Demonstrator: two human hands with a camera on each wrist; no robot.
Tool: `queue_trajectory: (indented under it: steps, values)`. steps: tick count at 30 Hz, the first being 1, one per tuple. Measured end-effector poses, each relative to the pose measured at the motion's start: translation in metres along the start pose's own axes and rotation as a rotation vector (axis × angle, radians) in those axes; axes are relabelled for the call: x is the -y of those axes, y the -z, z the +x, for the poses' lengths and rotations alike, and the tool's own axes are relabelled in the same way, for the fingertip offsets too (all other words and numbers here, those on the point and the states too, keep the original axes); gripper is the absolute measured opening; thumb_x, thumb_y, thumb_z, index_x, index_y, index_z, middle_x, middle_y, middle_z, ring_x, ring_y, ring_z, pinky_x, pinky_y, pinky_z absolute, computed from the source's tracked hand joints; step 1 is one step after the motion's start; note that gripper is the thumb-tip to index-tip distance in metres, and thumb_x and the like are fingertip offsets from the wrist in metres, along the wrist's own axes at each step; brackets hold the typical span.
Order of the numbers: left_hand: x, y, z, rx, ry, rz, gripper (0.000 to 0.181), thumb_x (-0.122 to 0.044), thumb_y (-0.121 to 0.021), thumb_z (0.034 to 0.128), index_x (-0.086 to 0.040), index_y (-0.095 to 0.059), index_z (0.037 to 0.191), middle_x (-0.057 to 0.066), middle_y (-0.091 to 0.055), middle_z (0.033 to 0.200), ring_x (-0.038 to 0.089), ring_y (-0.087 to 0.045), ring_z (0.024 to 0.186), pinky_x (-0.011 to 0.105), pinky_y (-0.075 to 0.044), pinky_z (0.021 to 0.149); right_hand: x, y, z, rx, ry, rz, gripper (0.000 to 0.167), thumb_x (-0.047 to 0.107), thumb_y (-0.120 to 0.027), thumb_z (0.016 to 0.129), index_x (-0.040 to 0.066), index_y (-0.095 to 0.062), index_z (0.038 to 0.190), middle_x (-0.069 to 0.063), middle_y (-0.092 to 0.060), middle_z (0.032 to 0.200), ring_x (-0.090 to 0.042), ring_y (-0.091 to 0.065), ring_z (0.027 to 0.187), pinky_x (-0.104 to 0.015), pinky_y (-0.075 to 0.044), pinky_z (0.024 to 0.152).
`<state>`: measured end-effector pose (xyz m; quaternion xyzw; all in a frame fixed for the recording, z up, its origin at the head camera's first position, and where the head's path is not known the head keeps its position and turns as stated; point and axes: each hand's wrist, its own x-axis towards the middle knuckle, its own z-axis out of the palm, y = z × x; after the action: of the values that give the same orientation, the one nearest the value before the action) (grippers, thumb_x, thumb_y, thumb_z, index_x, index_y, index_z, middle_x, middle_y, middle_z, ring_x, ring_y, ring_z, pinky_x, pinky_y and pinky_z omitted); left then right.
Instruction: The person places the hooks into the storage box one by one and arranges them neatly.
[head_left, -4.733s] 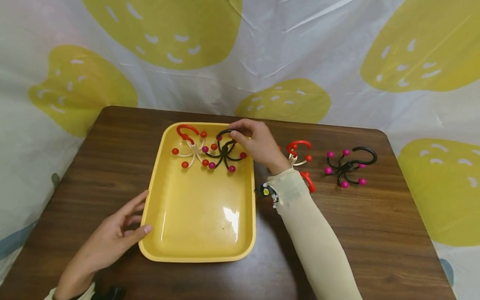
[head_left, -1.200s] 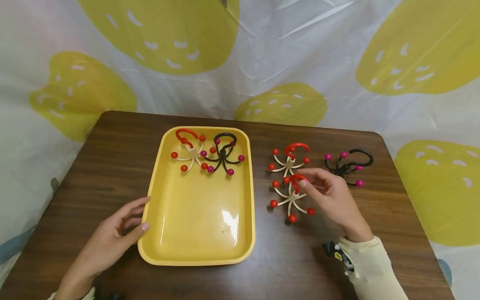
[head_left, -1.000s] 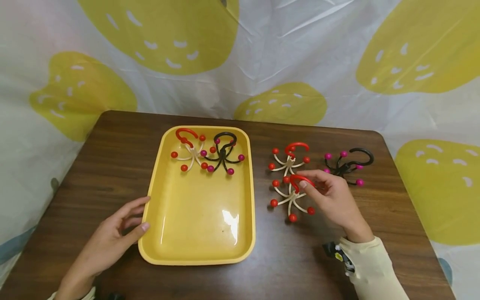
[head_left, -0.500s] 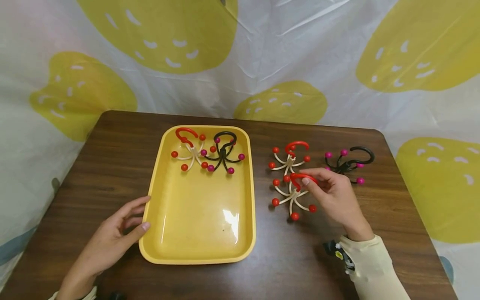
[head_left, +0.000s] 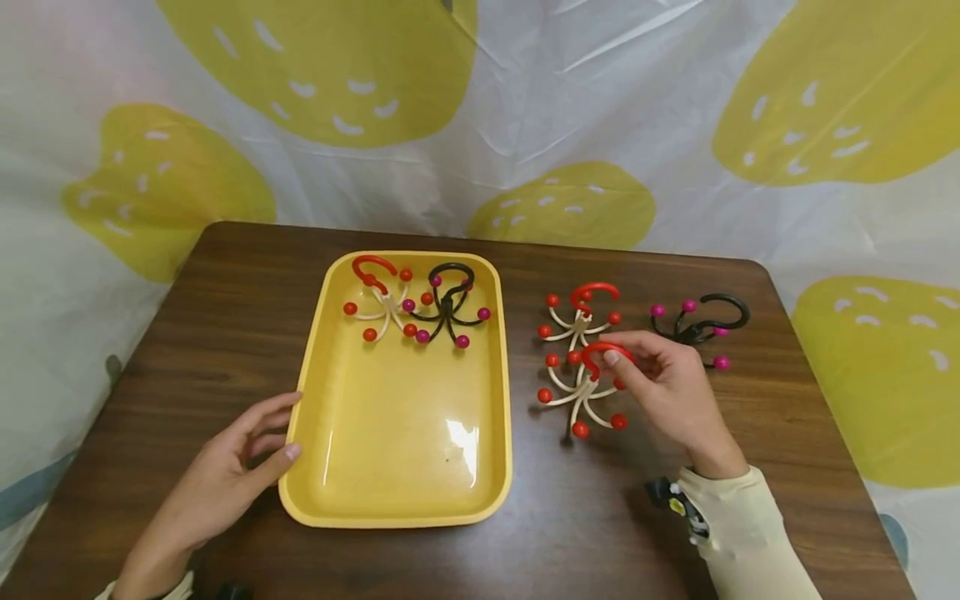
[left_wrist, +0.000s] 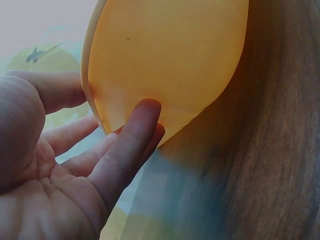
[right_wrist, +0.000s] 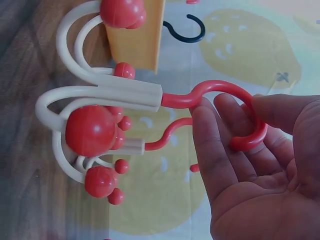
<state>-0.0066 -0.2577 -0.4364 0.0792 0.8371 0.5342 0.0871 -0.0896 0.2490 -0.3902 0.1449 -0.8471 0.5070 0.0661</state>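
Observation:
My right hand (head_left: 671, 387) pinches the red hook of a cream-and-red hook hanger (head_left: 587, 390), whose curved arms end in red balls. In the right wrist view the thumb and fingers hold the loop of this hanger (right_wrist: 125, 95). Its balls stand apart from their shadows on the table, so it appears slightly raised. My left hand (head_left: 217, 483) touches the left rim of a yellow tray (head_left: 397, 433) with fairly straight fingers. In the left wrist view the fingers lie against the tray's wall (left_wrist: 170, 55). Inside the tray, at its far end, are a red-and-cream hanger (head_left: 386, 304) and a black hanger (head_left: 447, 307).
Just behind the held hanger lies another cream-and-red hanger (head_left: 579, 321), very close to it. A black hanger with pink balls (head_left: 690, 333) sits farther right, partly hidden by the right hand. The wooden table (head_left: 217, 333) meets a patterned curtain (head_left: 420, 183) at the back.
The right hand left the black hanger in the tray, moved right and took hold of the front cream-and-red hanger. That hanger has since turned and risen a little. The left hand stayed at the tray.

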Motion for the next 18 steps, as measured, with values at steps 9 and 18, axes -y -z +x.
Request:
queue_trajectory:
  steps: [9,18]
  values:
    - [-0.001,0.000,-0.001,0.003,0.006,-0.010,0.060,-0.013,-0.068,0.1045,-0.018,-0.044,0.160,0.021,-0.062,0.144,0.003,-0.069,0.113,0.025,-0.061,0.082,0.011,0.004,0.004,0.008,0.035,-0.011,0.018,0.002,-0.073,0.099,0.008,-0.079,0.115,-0.012,-0.082,0.100,-0.010,-0.079,0.087,-0.022,-0.061,0.069]
    - [0.000,0.000,-0.001,0.003,0.006,-0.007,0.061,-0.012,-0.068,0.1045,-0.018,-0.043,0.160,0.021,-0.062,0.145,0.003,-0.069,0.113,0.024,-0.061,0.083,0.026,0.006,0.012,-0.027,0.076,-0.002,0.019,-0.003,-0.071,0.099,0.002,-0.078,0.115,-0.007,-0.082,0.095,-0.006,-0.077,0.079,-0.019,-0.060,0.066]
